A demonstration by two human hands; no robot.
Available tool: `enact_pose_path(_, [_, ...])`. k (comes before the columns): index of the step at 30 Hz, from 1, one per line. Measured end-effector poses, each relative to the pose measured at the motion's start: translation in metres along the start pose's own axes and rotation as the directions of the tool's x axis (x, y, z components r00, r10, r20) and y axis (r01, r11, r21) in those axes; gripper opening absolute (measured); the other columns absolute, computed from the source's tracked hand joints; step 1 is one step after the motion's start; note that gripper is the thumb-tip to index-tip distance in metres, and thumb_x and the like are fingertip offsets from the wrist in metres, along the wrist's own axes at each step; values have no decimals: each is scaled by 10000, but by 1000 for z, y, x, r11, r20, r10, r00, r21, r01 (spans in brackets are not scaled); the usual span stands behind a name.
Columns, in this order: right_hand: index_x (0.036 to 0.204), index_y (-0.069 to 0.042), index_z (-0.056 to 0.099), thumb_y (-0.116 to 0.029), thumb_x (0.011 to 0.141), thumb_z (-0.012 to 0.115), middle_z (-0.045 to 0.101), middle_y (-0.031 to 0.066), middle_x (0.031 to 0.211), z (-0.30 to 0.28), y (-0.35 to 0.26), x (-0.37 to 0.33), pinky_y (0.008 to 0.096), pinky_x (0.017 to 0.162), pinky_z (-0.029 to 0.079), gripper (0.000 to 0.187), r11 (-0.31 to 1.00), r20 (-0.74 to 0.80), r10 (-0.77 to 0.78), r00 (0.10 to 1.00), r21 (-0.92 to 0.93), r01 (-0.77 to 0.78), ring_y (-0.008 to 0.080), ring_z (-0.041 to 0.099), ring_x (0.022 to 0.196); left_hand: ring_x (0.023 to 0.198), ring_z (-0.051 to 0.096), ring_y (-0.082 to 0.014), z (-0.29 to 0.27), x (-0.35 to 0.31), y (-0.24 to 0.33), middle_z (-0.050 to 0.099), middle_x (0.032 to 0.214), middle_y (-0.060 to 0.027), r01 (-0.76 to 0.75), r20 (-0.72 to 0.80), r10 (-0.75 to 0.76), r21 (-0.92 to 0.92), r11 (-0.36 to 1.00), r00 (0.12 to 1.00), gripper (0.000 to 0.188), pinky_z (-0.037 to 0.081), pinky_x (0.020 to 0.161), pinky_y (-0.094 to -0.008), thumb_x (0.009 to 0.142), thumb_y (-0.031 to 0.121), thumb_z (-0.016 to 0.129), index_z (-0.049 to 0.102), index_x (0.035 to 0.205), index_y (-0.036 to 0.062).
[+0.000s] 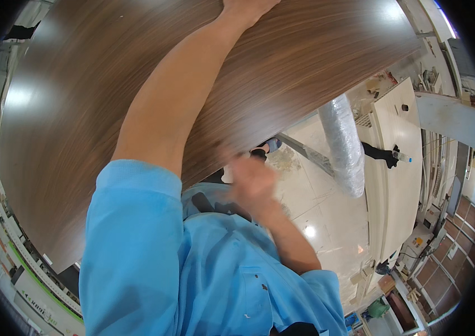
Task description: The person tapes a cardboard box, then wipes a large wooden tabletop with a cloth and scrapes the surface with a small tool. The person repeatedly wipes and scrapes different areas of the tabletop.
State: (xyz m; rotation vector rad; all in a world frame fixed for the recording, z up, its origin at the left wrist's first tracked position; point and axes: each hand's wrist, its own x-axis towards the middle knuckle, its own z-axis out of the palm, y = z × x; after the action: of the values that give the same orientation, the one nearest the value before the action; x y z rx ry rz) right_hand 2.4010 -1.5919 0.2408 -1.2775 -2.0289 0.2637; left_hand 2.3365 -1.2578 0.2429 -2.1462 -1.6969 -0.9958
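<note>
A large brown wood-grain panel [80, 112] fills the upper left and middle, its near edge running slantwise in front of my body. My left arm reaches far out over it, and my left hand [244, 10] is at the upper border of the picture. Its fingers are mostly cut off, so their shape cannot be told. Close to the panel's near edge is my right hand [253, 182], smeared by motion. Whether its blurred fingers touch the edge or hold anything does not show.
Right of the panel hangs or leans a roll in clear plastic wrap [341, 145], beside a metal bar [307, 154]. Pale boards [397, 185] stand farther right, with a black glove and a clear bottle [402, 157] on them. A green-edged machine [35, 291] runs along the lower left.
</note>
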Motion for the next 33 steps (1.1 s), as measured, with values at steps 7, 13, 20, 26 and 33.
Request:
enact_pose_path(7, [1218, -64, 702, 116, 735, 615, 723, 134, 826, -21, 52, 11, 347, 582, 538, 523, 922, -130, 344, 930, -143, -361, 240, 679, 634, 1030, 612, -309, 4, -1, -2, 677, 1049, -131, -4, -9, 4, -15, 1000, 1000, 322, 450, 870, -488, 889, 348, 616, 710, 1018, 68])
enact_pose_path(13, [1232, -91, 694, -72, 757, 634, 400, 4, 626, 27, -60, -20, 305, 450, 415, 479, 998, 57, 60, 997, -18, -59, 133, 475, 498, 1058, 609, -316, 1, 1, 0, 676, 1076, -142, 13, 11, -12, -29, 999, 1000, 337, 443, 908, -499, 906, 360, 608, 710, 1027, 63])
enact_pose_path(20, [1302, -89, 662, -84, 745, 660, 492, 18, 665, 32, -55, -30, 313, 491, 446, 557, 1000, 65, -29, 997, 9, 28, 164, 517, 544, 1119, 615, -307, -9, -8, -9, 672, 1136, -139, -79, 89, 98, -195, 978, 991, 340, 429, 964, -518, 910, 382, 603, 691, 1074, 98])
enact_pose_path(26, [1287, -95, 644, 20, 774, 652, 591, 73, 648, -3, 8, 8, 365, 466, 455, 526, 949, -107, 207, 973, -222, -226, 231, 574, 491, 1115, 611, -351, -86, -67, -62, 654, 1178, -157, -303, 227, 426, -427, 852, 876, 356, 476, 933, -479, 900, 333, 631, 618, 1168, 99])
enact_pose_path(33, [1296, 30, 624, -61, 808, 646, 494, 25, 615, 48, -89, -35, 303, 420, 427, 497, 989, 143, -53, 988, -130, 72, 131, 510, 463, 1127, 599, -371, -154, -128, -101, 639, 1193, -174, -310, 96, 376, -402, 861, 921, 369, 469, 964, -479, 879, 290, 667, 607, 1171, 72])
